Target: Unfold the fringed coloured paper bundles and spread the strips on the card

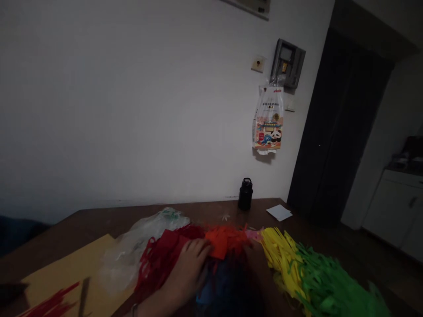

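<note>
My left hand [190, 268] comes in from the bottom, its fingers closed at the left side of a bunch of orange strips [228, 240], by a flat orange piece. Darker and blurred, my right hand [255, 255] grips the right side of the same bunch. Dark red strips [158, 259] lie under and beside the left wrist. Below the orange bunch, between my forearms, is a dark blue heap [228, 290], mostly in shadow. Yellow strips [284, 251] and green strips [333, 281] spread to the right. A bit of pink [254, 234] shows behind my right hand.
A crumpled clear plastic bag [132, 246] lies left of the red strips, beside a tan sheet [79, 264] with red strips on it. At the brown table's back stand a black bottle [245, 194] and white paper [279, 213]. A printed bag [269, 119] hangs on the wall.
</note>
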Tool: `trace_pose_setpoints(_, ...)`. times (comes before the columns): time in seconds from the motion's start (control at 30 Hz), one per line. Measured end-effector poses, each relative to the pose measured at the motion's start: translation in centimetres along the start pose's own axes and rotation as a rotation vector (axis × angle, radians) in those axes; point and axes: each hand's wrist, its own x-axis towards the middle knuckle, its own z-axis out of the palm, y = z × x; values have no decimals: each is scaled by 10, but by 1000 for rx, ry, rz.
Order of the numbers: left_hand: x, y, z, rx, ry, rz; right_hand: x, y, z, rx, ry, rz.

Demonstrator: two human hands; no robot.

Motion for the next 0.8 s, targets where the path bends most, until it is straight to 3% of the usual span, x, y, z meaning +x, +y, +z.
trace_pose_setpoints(0.1,15,16,18,-14,-67,-39,0,-3,0,46,-20,18)
trace_pose_setpoints(0.23,33,5,33,-63,-44,-53,4,3,-10,38,-31,2)
trace_pose_setpoints(0.4,40,-16,28,-180,-6,-58,9,6,-26,-53,166,-86)
trace_pose_setpoints(0.5,41,-14,19,-259,-3,-39,4,-11,-24,-104,167,-284)
trace_pose_setpoints(0.63,39,-2,2,-356,-27,31,-11,-37,-8,-252,16,-556)
trace_pose_setpoints(0.7,36,2,-7,-411,-19,37,-17,-43,-1,-232,-44,-510)
trace_pose_setpoints(0.8,29,0,-14,-616,87,-144,-21,-43,3,-78,13,-329)
